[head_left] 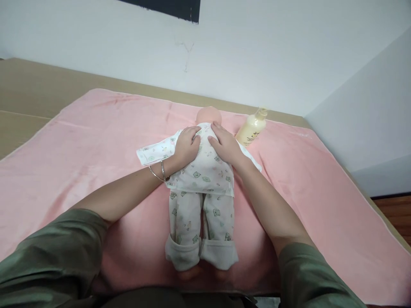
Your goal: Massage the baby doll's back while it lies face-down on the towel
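Observation:
A baby doll (208,114) lies face down, its head away from me and its feet near the front edge. It wears a white printed top (205,173) and matching trousers (188,214) with turned-up cuffs. My left hand (188,146) rests flat on the left side of the doll's upper back, fingers stretched toward the shoulder. On the right side of the back lies my right hand (225,144), its fingers also extended and the thumb apart. Neither hand grips anything. The doll's left-hand sleeve sticks out sideways; the right one is partly hidden behind my wrist.
A pink blanket (138,124) with some creases covers most of the wooden surface (28,85). A pale yellow lotion bottle (252,128) lies tilted just right of the doll's shoulder. White walls (257,51) close off the back and right.

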A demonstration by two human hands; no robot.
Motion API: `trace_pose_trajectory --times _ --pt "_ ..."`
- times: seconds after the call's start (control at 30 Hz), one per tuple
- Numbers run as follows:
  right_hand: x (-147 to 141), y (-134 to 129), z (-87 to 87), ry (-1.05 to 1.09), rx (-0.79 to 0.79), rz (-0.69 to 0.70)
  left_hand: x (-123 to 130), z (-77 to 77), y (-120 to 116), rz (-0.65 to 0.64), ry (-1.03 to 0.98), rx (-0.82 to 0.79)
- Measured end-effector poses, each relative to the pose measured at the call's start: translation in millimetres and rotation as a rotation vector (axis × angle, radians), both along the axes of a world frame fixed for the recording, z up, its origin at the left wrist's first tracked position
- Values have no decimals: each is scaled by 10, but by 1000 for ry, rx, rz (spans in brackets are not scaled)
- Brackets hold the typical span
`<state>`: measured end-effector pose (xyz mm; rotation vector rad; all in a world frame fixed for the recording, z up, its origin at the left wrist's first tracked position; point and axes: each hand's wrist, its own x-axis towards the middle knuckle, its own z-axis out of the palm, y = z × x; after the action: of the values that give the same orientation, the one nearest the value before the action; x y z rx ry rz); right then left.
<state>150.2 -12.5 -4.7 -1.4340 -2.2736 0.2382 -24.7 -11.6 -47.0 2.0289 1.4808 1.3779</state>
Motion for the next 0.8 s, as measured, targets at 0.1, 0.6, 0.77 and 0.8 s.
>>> trace_pose_trajectory --times 0.1,0.6,0.77,0.8 --pt "-216 -274 -5 -109 68 -109 -2 -4 -1 -1 -3 -5" --pt "-18 -76 -19 -37 4 -83 -5 36 -38 -3 22 -39" --pt "-372 -483 -36 -135 160 -34 -17 18 -30 -15 27 -21" --pt "-380 -479 -41 -136 156 18 -19 16 -28 -19 29 -19"
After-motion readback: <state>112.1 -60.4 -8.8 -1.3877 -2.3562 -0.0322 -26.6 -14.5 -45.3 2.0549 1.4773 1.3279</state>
